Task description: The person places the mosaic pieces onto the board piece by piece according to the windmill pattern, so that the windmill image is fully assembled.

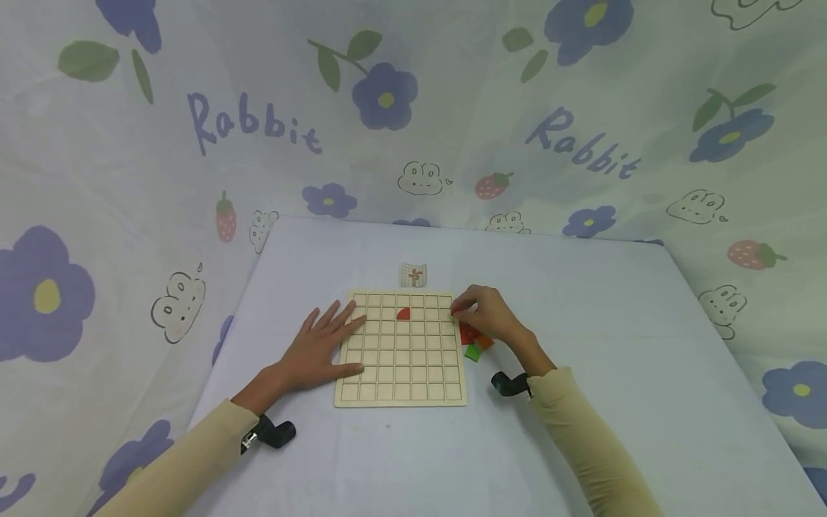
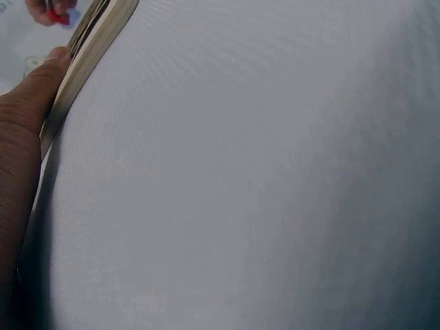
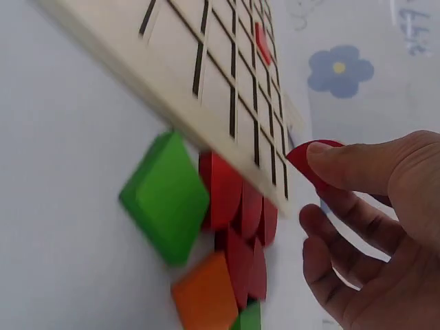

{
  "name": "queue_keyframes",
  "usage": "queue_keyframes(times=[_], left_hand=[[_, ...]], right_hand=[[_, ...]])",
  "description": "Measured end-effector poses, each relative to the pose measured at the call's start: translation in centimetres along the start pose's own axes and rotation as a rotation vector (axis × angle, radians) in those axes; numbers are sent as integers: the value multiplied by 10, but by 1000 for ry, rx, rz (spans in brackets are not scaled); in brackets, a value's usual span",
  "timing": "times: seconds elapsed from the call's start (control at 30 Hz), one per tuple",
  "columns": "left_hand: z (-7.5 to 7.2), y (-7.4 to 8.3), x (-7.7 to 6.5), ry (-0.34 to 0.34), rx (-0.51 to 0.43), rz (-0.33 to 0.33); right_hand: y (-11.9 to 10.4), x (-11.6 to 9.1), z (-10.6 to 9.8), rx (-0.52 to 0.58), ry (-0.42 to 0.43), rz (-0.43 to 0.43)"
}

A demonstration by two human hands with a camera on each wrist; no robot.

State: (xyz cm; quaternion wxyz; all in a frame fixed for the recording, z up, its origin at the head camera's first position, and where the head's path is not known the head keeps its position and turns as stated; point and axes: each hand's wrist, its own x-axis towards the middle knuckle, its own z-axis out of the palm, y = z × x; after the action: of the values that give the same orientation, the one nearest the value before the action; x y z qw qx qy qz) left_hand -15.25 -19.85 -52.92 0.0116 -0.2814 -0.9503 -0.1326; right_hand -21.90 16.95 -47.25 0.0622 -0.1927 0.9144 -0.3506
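Note:
A pale wooden grid board [image 1: 400, 398] lies flat on the table, with one red quarter-round piece [image 1: 403, 314] in a cell of an upper row. My left hand [image 1: 321, 350] rests spread over the board's left edge, fingers straight. At the board's right edge my right hand [image 1: 486, 313] pinches a red quarter-round piece [image 3: 306, 159] between thumb and fingertips, raised above the table. Under that hand sit several loose red pieces [image 3: 225, 189], a green square piece [image 3: 167, 199] and an orange square piece [image 3: 206, 294]. Part of this pile is hidden by the hand in the head view.
Just behind the board lies a small card [image 1: 413, 276] printed with a grid and a reddish pinwheel shape. The white-covered table [image 1: 601, 309] meets a floral "Rabbit" cloth [image 1: 452, 93] at the back. Black wrist cameras [image 1: 510, 384] hang beside both forearms.

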Motion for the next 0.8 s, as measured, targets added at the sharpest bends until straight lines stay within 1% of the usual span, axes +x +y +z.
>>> queue_keyframes(times=[0.13,0.3,0.4,0.5,0.67,0.8], left_hand=[[1,-1,0,8,2,4],[0,-2,0,15,5,8],[-1,-1,1,14,7,10],[-1,-1,0,12,7,10],[-2,0,0,11,4,11],[-2,0,0,12,7,13]], right_hand=[[-8,5,9,88,-23,-74],[-18,12,18,190,-32,-111],[-21,15,25,240,-27,-110],[-24,18,33,255,-27,-121],[-34,19,44,231,-41,-118],[-42,20,53,245,-30,-65]])
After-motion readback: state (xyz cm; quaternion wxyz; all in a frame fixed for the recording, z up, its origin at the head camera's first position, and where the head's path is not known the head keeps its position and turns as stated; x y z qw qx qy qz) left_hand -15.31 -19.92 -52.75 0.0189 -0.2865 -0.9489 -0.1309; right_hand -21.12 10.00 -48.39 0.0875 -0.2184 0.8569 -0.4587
